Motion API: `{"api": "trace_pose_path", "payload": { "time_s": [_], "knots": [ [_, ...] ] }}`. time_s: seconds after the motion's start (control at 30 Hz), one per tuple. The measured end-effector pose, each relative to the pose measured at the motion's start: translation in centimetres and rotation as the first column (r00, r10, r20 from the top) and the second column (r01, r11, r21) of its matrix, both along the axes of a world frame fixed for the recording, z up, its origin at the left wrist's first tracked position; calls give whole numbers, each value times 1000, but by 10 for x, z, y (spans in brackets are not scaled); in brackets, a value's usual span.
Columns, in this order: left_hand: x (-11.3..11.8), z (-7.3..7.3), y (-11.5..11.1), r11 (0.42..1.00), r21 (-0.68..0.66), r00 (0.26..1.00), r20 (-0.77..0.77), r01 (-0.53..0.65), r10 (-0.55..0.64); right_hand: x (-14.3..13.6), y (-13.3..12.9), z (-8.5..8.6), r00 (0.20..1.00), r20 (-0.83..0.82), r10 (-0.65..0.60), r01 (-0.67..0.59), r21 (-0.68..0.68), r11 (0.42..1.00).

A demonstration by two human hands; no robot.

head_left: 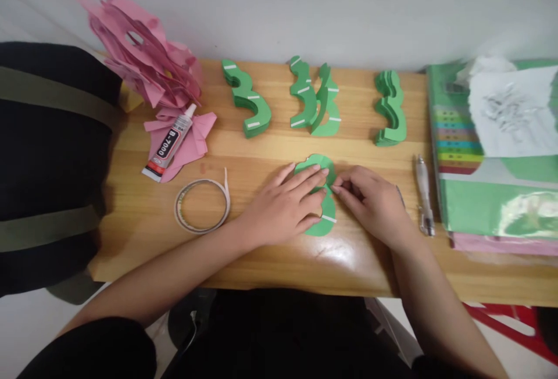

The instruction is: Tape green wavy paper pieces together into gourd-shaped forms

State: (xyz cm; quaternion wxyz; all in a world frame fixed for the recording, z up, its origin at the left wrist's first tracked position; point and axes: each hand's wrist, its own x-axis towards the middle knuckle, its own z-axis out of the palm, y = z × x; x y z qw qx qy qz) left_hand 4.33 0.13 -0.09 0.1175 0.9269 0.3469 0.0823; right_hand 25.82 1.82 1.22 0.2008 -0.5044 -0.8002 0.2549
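Note:
A green scalloped paper cutout (325,226) lies on the table in front of me, with a short white tape strip across its lower lobe. My left hand (285,207) rests flat over its left side, fingers spread, covering much of the middle. At the cutout's right edge my right hand (370,201) is closed in a pinch, thumb against forefinger. Whatever those fingertips hold is too small to make out. Left of my left hand, a roll of double-sided tape (178,207) lies with its loose end sticking up.
Green cutouts stand behind in a left stack (259,117), a middle group (305,97) and a right stack (394,108). Pink paper shapes (152,59) and a glue tube (170,142) lie left. A pen (422,187) and packaged coloured paper (501,210) lie right. A black bag (47,164) borders the left.

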Motion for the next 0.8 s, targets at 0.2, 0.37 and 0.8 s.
{"api": "trace_pose_path", "payload": {
  "time_s": [0.2, 0.37, 0.8],
  "knots": [
    [-1, -1, 0, 1000, 2, 1000, 3, -8, 8, 8, -8, 13, 796, -448, -407, 327, -247, 912],
    [-2, -2, -1, 1000, -9, 1000, 18, -14, 14, 40, 4, 43, 542, -504, -672, 699, -173, 694],
    [-3, -13, 1, 998, 70, 999, 36, -3, 1, 147, 99, 56, 615, 10, -789, 756, 278, 593]
  ]
}}
